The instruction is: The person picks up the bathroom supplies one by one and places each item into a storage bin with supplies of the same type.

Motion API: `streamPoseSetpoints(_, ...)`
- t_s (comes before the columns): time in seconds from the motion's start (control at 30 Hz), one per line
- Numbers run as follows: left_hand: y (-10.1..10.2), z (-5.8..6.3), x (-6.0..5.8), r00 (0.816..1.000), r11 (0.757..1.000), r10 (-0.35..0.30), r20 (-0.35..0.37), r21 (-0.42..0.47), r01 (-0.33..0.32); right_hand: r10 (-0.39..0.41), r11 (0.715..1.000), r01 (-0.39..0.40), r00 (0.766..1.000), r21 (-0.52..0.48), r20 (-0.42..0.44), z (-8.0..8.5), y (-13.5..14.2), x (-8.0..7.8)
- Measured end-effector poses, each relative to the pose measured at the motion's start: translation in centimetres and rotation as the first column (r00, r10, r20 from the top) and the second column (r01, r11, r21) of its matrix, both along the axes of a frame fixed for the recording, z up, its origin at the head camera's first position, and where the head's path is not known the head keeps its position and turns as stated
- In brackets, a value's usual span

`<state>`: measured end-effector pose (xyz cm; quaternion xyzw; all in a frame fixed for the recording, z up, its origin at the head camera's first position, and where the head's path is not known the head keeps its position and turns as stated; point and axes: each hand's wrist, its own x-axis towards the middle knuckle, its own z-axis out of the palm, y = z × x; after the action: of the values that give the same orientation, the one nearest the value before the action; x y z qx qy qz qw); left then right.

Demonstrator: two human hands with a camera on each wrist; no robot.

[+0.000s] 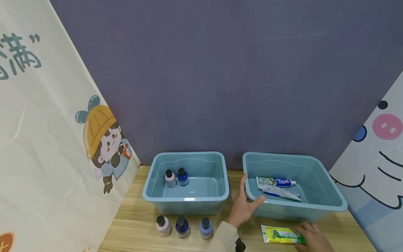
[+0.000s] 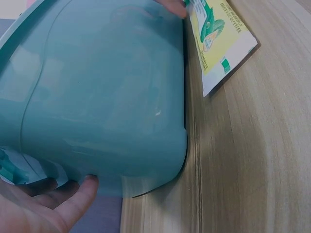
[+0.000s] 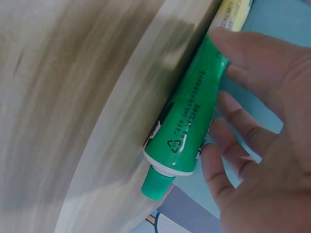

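In the head view my left hand point(image 1: 244, 208) holds the front left corner of the right blue storage bin point(image 1: 294, 209), thumb at the front rim and fingers on the left side. In the left wrist view its fingertips point(image 2: 90, 182) touch the outer wall. My right hand point(image 1: 311, 236) is at the capped end of a yellow and green toothpaste tube point(image 1: 280, 235) in front of that bin. In the right wrist view the thumb and fingers pinch the tube point(image 3: 187, 107) by its edges, its green cap pointing away. Two toothpaste tubes point(image 1: 277, 182) lie inside the right bin.
A second blue bin point(image 1: 189, 208) stands to the left, holding a pink bottle point(image 1: 170, 179) and a dark blue bottle point(image 1: 182, 177). In front of it stand a pink bottle point(image 1: 163, 225), a dark blue bottle point(image 1: 182, 227) and a lighter blue bottle point(image 1: 206, 228) on the wooden table point(image 1: 126, 231).
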<state>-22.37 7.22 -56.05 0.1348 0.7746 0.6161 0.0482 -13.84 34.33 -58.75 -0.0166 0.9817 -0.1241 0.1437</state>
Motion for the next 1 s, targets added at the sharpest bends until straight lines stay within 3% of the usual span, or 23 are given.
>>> streamPoseSetpoints(0.43, 0.0, 0.1, 0.1, 1.0, 1.0, 0.001, -0.017, -0.001, -0.001, 0.035, 0.998, -0.033, 0.999, 0.054, -0.024, -0.8, 0.0, -0.8)
streamPoseSetpoints(0.8, 0.1, -0.2, 0.1, 1.0, 1.0, 0.008, -0.008, 0.003, -0.008, 0.019, 0.999, -0.019, 1.0, 0.042, 0.016, -1.0, 0.0, -1.2)
streamPoseSetpoints(1.0, 0.1, -0.2, 0.1, 1.0, 1.0, 0.003, -0.011, 0.006, -0.003, 0.039, 0.998, -0.038, 0.999, 0.049, -0.008, -1.0, 0.1, -1.1)
